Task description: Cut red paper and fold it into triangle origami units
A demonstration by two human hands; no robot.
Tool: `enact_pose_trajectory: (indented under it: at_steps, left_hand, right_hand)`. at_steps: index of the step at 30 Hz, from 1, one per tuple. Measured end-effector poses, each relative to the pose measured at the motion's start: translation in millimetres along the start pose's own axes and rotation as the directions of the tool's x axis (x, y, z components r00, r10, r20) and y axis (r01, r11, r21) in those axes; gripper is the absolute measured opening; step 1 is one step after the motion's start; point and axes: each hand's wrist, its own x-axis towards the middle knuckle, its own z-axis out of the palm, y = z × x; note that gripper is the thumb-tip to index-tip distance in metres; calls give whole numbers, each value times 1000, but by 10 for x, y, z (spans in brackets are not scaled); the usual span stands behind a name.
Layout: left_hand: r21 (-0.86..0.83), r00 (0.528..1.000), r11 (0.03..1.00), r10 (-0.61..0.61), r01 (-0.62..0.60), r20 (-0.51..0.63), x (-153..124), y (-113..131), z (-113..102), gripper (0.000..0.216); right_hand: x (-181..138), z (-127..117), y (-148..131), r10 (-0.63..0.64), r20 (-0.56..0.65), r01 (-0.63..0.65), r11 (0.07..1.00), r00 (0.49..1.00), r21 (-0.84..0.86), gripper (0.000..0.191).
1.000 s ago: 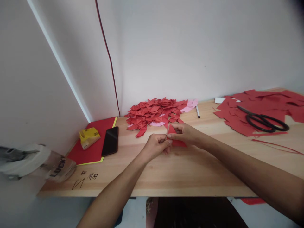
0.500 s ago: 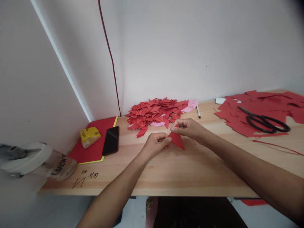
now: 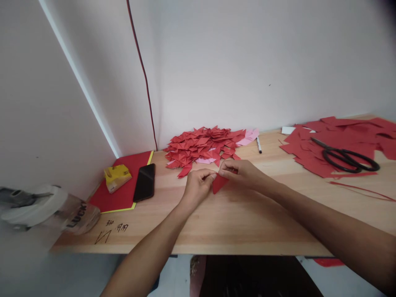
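Both my hands meet over the middle of the wooden table (image 3: pixel 235 222). My left hand (image 3: pixel 196 185) and my right hand (image 3: pixel 241 172) each pinch a small folded red paper piece (image 3: pixel 219 183) between fingertips, holding it just above the tabletop. The paper hangs as a narrow triangle pointing down and left. Just behind my hands lies a heap of folded red paper triangles (image 3: pixel 204 146), with a few pink ones mixed in.
Black scissors (image 3: pixel 349 156) rest on a spread of cut red paper sheets (image 3: pixel 337 142) at the right. A pen (image 3: pixel 258 144) lies by the heap. At the left sit a black phone (image 3: pixel 144 182), a yellow packet (image 3: pixel 116 177) on a red folder (image 3: pixel 126 194), and a tape dispenser (image 3: pixel 46 210).
The red paper was a wider triangle held open between my hands; now it is folded narrower and my hands have closed in together, slightly to the left.
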Motion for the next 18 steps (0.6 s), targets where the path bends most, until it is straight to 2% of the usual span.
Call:
enact_pose_trajectory:
  at_steps: [4,10,14,18]
  left_hand:
    - [6,999,1000,-16,16,39,8,15,9,24]
    - [-193,997,979,-72,72,5,22,5,16,30]
    - [-148,996,987,-62,71,61,3,6,17,30]
    - [-122,991,988,-82,94,105,-3,-26,28,32]
  right_hand:
    - [-16,18,-22,-21,-5,21,999,1000,-47,26]
    - [-8,20,-56,-18,-40,17,999,999,-48,25]
    - [-5,58,-41,-11,1,11,995,1000,-98,35]
    - [-20,70,-58,-3,46,10,988,999,-155,36]
